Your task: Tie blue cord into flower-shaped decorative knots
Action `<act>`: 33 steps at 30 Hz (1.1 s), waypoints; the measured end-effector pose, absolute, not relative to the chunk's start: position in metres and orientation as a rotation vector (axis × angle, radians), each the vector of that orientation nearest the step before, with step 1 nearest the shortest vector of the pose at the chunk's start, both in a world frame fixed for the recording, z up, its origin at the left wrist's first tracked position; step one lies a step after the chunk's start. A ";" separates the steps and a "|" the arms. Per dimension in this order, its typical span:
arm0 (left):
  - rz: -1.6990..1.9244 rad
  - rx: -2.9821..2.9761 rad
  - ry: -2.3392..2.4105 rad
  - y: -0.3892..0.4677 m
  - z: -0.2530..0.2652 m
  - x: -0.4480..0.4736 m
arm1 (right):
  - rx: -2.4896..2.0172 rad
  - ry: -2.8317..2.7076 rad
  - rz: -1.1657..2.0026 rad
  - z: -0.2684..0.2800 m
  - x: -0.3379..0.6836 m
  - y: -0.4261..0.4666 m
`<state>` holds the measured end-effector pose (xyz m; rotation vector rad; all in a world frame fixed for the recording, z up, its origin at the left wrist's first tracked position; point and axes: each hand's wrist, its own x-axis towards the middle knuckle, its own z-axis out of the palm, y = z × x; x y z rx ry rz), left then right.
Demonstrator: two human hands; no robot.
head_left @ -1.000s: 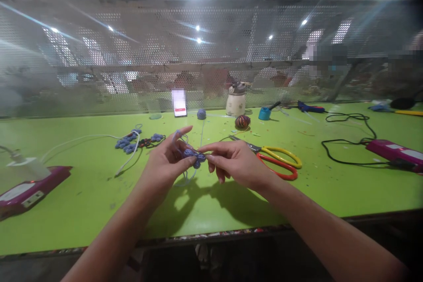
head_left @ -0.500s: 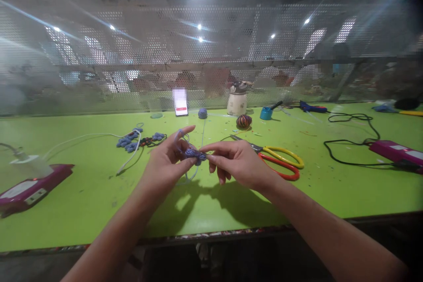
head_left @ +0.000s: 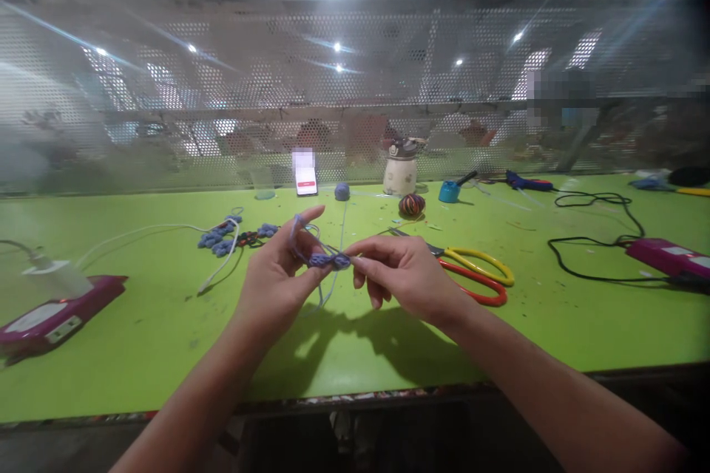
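My left hand [head_left: 277, 273] pinches a small piece of purple-blue crochet work [head_left: 322, 260] between thumb and fingers. Yarn of the same colour loops around its raised index finger, and loose strands hang below the piece. At the right end of the work, my right hand [head_left: 396, 270] is closed in a pinch on what looks like a thin crochet hook [head_left: 358, 256], mostly hidden by the fingers. A strand runs back to the purple-blue yarn ball [head_left: 342, 192] farther up the table.
On the green table [head_left: 183, 355], scissors [head_left: 477, 266] lie beside my right hand. Crocheted pieces [head_left: 219, 238] and a white cable are to the left. Farther back stand a phone [head_left: 305, 174], a bottle [head_left: 400, 170], a multicoloured yarn ball [head_left: 412, 205] and a blue pot [head_left: 449, 191]. Power strips [head_left: 61, 318] sit at both sides.
The crochet piece now stretches flatter and longer between my hands. My left index finger is slightly lower, and the view has shifted a little.
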<state>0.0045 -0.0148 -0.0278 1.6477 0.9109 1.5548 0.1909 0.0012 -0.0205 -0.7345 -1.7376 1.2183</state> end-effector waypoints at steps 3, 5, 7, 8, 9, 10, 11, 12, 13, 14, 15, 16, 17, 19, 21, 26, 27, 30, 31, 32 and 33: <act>1.580 1.674 0.934 -0.016 -0.028 0.005 | -0.738 -1.722 1.225 -0.021 0.191 0.001; 1.590 1.687 0.946 -0.018 -0.028 0.005 | -0.743 -1.718 1.227 -0.021 0.191 0.002; 1.585 1.688 0.947 -0.018 -0.028 0.005 | -0.749 -1.717 1.225 -0.022 0.191 0.002; 1.584 1.683 0.944 -0.018 -0.028 0.006 | -0.751 -1.718 1.223 -0.022 0.191 0.002; 1.580 1.675 0.941 -0.018 -0.028 0.006 | -0.751 -1.720 1.221 -0.022 0.191 0.002; 1.576 1.668 0.936 -0.018 -0.028 0.006 | -0.750 -1.722 1.217 -0.022 0.191 0.002; 1.570 1.662 0.929 -0.018 -0.029 0.006 | -0.748 -1.726 1.212 -0.021 0.191 0.002; 1.564 1.658 0.917 -0.017 -0.029 0.006 | -0.745 -1.733 1.206 -0.021 0.191 0.002; 1.556 1.655 0.903 -0.017 -0.028 0.006 | -0.743 -1.742 1.199 -0.021 0.191 0.002; 1.544 1.654 0.889 -0.017 -0.028 0.007 | -0.740 -1.752 1.190 -0.021 0.191 0.002; 1.536 1.649 0.876 -0.017 -0.028 0.007 | -0.739 -1.763 1.182 -0.021 0.191 0.002; 1.534 1.640 0.868 -0.018 -0.027 0.008 | -0.738 -1.771 1.173 -0.021 0.192 0.002; 1.535 1.625 0.870 -0.019 -0.026 0.009 | -0.737 -1.776 1.166 -0.021 0.192 0.002; 1.544 1.587 0.886 -0.021 -0.024 0.011 | -0.740 -1.781 1.154 -0.022 0.192 0.002; 1.557 1.555 0.902 -0.023 -0.022 0.013 | -0.738 -1.784 1.149 -0.023 0.192 0.002; 1.555 1.586 0.935 -0.020 -0.023 0.011 | -0.726 -1.785 1.166 -0.023 0.191 0.002; 1.546 1.604 0.941 -0.019 -0.024 0.011 | -0.728 -1.788 1.170 -0.023 0.191 0.002; 1.516 1.621 0.959 -0.016 -0.026 0.009 | -0.738 -1.795 1.183 -0.022 0.191 0.002; 1.507 1.620 0.962 -0.016 -0.026 0.008 | -0.745 -1.795 1.189 -0.022 0.191 0.002; 1.499 1.621 0.964 -0.016 -0.026 0.008 | -0.753 -1.792 1.199 -0.021 0.191 0.002; 1.490 1.626 0.965 -0.016 -0.026 0.008 | -0.761 -1.787 1.212 -0.021 0.191 0.002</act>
